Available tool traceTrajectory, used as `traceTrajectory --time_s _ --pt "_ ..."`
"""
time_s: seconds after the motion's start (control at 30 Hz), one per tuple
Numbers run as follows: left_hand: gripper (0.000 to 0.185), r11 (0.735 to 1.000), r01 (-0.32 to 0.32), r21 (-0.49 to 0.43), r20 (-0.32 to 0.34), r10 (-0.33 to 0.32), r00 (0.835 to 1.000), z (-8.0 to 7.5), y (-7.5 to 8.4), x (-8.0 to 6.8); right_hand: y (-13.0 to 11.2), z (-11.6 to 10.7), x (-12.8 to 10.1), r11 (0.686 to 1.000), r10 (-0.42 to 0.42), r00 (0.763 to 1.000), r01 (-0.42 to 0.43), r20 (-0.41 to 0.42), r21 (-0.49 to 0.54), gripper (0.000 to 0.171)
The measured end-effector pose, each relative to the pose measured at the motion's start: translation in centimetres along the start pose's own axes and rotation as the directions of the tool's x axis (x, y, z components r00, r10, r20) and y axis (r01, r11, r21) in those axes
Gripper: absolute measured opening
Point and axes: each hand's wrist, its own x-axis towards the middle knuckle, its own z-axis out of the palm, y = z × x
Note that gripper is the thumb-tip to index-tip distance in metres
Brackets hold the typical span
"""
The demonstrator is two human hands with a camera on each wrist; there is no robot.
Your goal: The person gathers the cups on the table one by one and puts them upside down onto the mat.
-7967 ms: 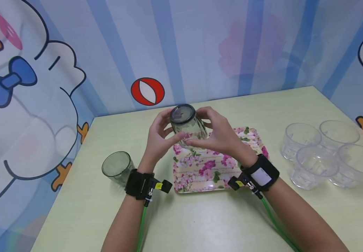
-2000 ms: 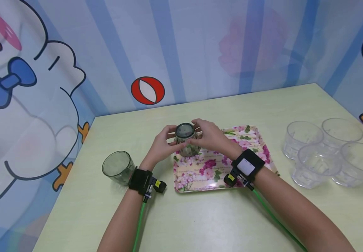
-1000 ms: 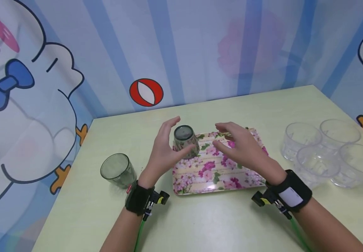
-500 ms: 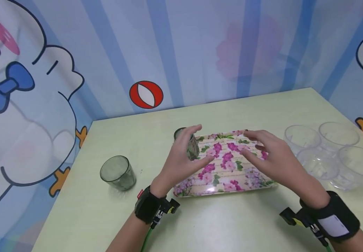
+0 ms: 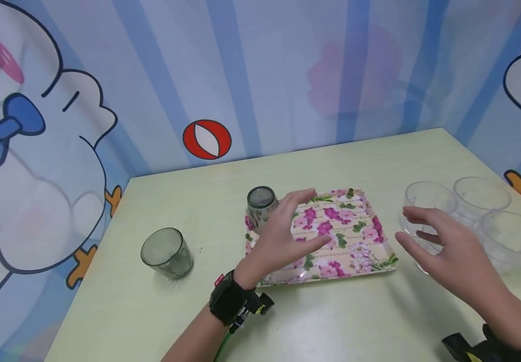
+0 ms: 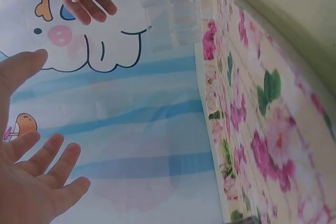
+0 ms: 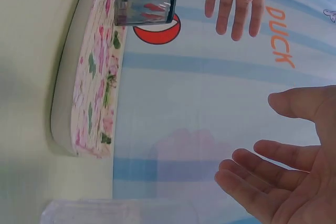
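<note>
Change: both hands had let go of the dark cup (image 5: 261,203) and drawn apart; the cup stayed inverted on the tray (image 5: 355,261), at its far-left corner.
Left hand (image 5: 285,236): open, fingers spread, holding nothing; hovered over the tray just beside the cup, not touching it.
Right hand (image 5: 445,246): open, fingers loosely spread, empty; was off the tray's right edge, in front of the clear cups (image 5: 482,193).
Dark cup: mouth down, base up; judged to be set that way deliberately, and in a corner so the rest of the tray was left free.
Second dark cup (image 5: 167,253): upright on the counter (image 5: 332,322), left of the tray, well apart from both hands.
Clear cups: upright, clustered touching one another at the counter's right side; the near one partly hidden by the right hand.
Tray: floral, flat on the counter, mid-way between the two cup groups; judged placed there for reach from either side.
Wrist views: both confirmed empty palms.
</note>
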Motion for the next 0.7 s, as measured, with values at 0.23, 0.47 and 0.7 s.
traceTrajectory --time_s 0.23,0.47,0.7 --pt "0.081 0.999 -0.019 -0.041 0.066 0.022 0.998 1.4 0.8 0.6 0.8 -0.8 -1.5 0.992 0.115 0.993 -0.116 -0.021 -0.052 0.053" --pt "0.083 0.994 -0.093 -0.058 0.082 0.098 0.992 3.0 1.4 1.4 2.0 -1.8 -2.9 0.980 0.178 0.981 -0.184 -0.077 -0.082 0.052" --pt "0.081 0.991 -0.113 -0.072 0.135 0.122 0.983 4.8 1.4 1.5 3.5 -2.2 -4.1 0.963 0.233 0.965 -0.246 -0.121 -0.106 0.053"
